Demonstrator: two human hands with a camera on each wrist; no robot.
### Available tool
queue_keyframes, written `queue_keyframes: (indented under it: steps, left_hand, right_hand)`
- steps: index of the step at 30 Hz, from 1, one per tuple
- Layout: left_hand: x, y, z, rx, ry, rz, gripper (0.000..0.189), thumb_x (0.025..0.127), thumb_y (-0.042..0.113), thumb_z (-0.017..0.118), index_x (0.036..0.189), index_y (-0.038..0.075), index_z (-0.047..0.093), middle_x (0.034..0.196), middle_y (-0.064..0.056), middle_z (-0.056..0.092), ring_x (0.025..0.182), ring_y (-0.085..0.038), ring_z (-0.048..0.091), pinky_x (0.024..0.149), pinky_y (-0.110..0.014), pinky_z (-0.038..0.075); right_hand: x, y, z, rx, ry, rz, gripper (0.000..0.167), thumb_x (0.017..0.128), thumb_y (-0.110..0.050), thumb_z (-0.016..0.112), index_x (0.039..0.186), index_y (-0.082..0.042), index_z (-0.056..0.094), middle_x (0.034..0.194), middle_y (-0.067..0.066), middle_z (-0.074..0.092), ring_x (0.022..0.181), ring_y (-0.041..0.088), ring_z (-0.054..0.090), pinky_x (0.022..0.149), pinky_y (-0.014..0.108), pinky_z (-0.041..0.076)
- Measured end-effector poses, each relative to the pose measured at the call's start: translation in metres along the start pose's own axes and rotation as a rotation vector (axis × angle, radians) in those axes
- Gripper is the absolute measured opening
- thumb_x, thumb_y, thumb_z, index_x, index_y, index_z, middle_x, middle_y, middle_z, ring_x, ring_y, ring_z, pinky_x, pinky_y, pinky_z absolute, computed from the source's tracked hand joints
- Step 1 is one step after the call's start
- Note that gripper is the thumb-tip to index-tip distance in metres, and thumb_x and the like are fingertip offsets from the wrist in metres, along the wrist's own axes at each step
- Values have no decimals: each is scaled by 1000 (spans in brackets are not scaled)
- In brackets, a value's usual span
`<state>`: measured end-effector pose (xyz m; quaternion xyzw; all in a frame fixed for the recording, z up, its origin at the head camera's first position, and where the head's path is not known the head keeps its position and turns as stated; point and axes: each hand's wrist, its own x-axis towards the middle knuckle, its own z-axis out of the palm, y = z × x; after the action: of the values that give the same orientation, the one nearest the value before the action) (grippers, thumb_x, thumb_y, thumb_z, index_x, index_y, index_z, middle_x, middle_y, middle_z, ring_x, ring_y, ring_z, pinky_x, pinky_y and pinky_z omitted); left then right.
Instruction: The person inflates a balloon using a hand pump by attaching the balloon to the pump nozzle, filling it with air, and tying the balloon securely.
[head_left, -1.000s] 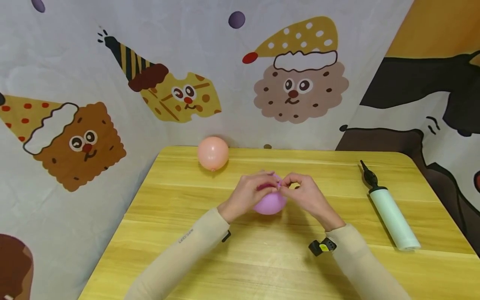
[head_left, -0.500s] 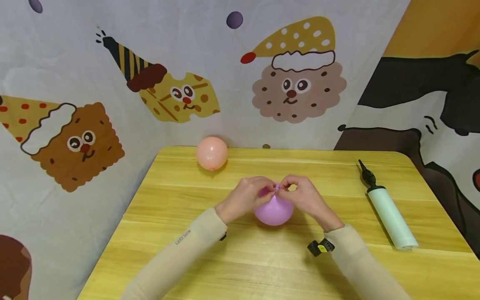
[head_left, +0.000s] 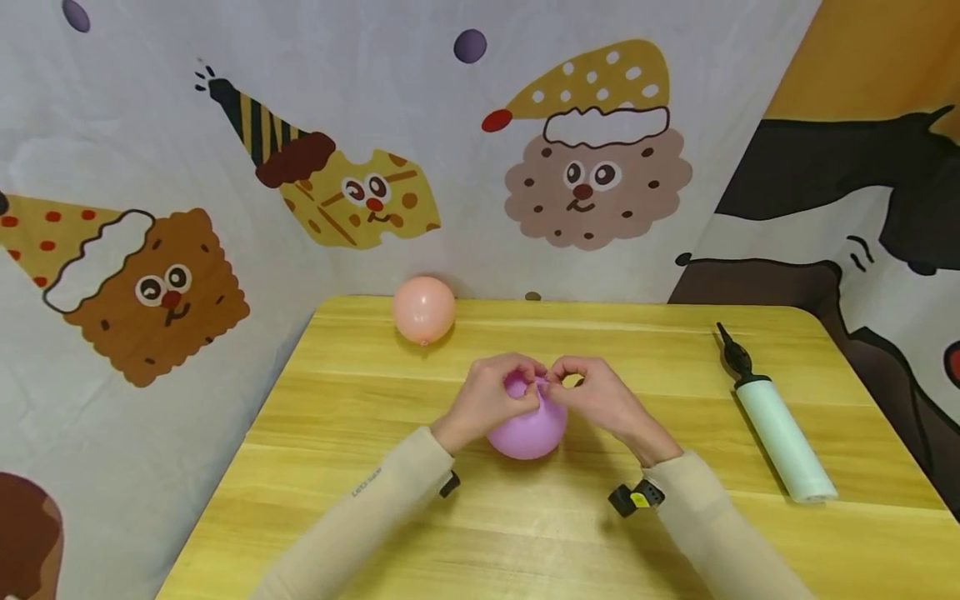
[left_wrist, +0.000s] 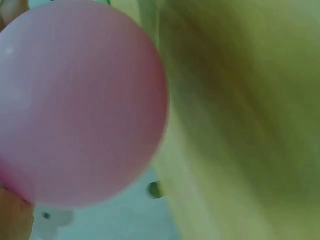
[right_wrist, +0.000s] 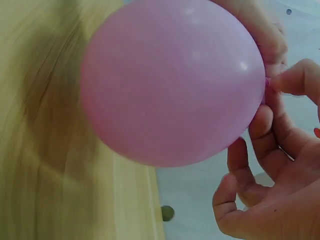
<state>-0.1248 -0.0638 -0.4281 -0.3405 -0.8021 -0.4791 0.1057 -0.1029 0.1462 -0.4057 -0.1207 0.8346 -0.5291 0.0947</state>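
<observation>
Both hands meet at the neck of an inflated pink-purple balloon (head_left: 528, 437) over the middle of the table. The left hand (head_left: 491, 396) pinches the neck from the left with thumb and fingers. From the right, the right hand (head_left: 600, 396) pinches the same neck between thumb and index finger. In the right wrist view, the round balloon (right_wrist: 172, 82) hangs above the table, and its small twisted neck shows at the fingertips. That view cannot show whether a knot is tied. The balloon (left_wrist: 80, 100) fills much of the left wrist view and hides most of the left hand.
A peach balloon (head_left: 424, 310) lies at the back left of the wooden table (head_left: 525, 533). To the right lies a mint-green hand pump (head_left: 783, 437) with a black nozzle. Behind the table hangs a cartoon-printed cloth (head_left: 465, 167).
The balloon's body first swung toward the person and a little right, then shifted left. Both hands have moved slightly left and lower, staying at the neck.
</observation>
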Motion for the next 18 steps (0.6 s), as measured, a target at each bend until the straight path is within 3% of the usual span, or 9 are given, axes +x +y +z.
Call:
queue_keyframes:
  steps: [5,9,13,18]
  left_hand:
    - [-8,-9,4,-144,113,-97,16,84,-6,71,83,8,64,100,-6,78,98,-17,74,93,-30,58]
    - [-11,-16,3,-263,183,-201,13,89,-6,70,87,6,65,103,-8,77,104,-21,73,98,-34,56]
    - [-11,-22,-1,-390,278,-325,7,92,-5,67,89,0,64,107,-13,76,105,-24,72,95,-32,57]
    - [-10,-24,-7,-493,330,-463,5,95,1,66,90,0,65,110,-13,76,96,-20,72,79,-23,57]
  right_hand:
    - [-1,5,4,59,20,-22,14,97,-15,66,107,-7,70,113,7,69,113,27,58,96,44,49]
    - [-6,9,4,50,59,-87,32,99,-20,67,127,-6,63,130,10,64,129,30,54,107,55,45]
    - [-14,15,4,-61,85,-142,62,92,-32,78,144,-10,53,147,11,52,140,35,44,108,67,39]
    - [-19,25,11,-150,55,-114,109,78,-44,91,161,-11,29,162,17,31,144,43,39,108,72,36]
